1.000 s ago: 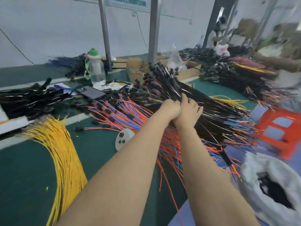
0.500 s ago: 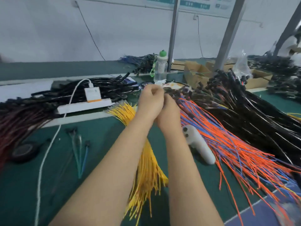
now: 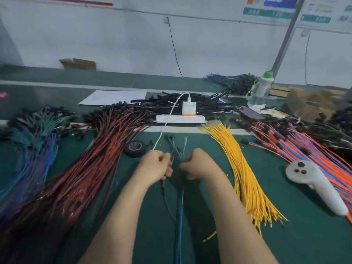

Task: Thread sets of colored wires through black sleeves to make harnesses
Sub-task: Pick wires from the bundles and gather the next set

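Head cam: left hand [image 3: 155, 166] and right hand [image 3: 198, 164], fingers curled tight on one thin wire set [image 3: 181, 199] mid-table [image 3: 304, 235]. Guessing they're bunching the ends; next up, squaring the tips for threading.
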The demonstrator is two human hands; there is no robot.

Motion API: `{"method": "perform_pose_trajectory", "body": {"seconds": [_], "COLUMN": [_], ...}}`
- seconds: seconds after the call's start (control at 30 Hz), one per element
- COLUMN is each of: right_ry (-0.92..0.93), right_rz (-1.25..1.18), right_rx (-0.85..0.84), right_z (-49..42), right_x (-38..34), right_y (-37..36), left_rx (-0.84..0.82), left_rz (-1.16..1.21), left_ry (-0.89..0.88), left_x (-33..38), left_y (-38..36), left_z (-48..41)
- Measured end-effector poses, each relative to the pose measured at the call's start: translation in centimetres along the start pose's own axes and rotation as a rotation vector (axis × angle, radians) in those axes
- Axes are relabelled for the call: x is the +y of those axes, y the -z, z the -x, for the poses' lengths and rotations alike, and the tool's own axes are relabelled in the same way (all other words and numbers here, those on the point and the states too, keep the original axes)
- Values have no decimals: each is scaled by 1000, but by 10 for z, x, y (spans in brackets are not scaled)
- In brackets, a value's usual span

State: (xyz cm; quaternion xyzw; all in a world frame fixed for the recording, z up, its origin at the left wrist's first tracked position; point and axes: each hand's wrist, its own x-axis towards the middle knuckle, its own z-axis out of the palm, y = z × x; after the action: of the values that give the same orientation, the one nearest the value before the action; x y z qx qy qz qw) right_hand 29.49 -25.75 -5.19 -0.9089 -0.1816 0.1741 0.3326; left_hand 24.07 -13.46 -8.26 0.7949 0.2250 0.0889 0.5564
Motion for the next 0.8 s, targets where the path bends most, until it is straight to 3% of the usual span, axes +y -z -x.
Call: {"method": "perform_pose_trajectory", "body": {"seconds": [0.07, 0.13, 0.2, 0.33, 0.37, 0.57, 0.8], "right_ry": [63, 132, 152, 142, 133, 97, 47], "right_rz": [-351, -690, -817, -781, -740, -515, -726], "right_rx": [45, 78, 109, 181, 211, 304, 346], "right_z": [-1, 0, -1, -8, -10, -16, -14], "right_x": [7, 15, 22, 35, 37, 40, 43], "right_y": [8, 11, 10, -2, -4, -6, -6], "left_rx": [25, 191, 248, -147, -203, -217, -157], "left_rz": [-129, -371, -415, 252, 327, 340, 428], "left_ry": [-80, -166, -173, 71, 84, -10, 0], "left_x": [-1, 1, 4, 15, 16, 14, 16], "left_y": [-1, -3, -8, -28, -31, -37, -39], "left_z": [-1, -4, -4, 0, 1, 5, 6]}}
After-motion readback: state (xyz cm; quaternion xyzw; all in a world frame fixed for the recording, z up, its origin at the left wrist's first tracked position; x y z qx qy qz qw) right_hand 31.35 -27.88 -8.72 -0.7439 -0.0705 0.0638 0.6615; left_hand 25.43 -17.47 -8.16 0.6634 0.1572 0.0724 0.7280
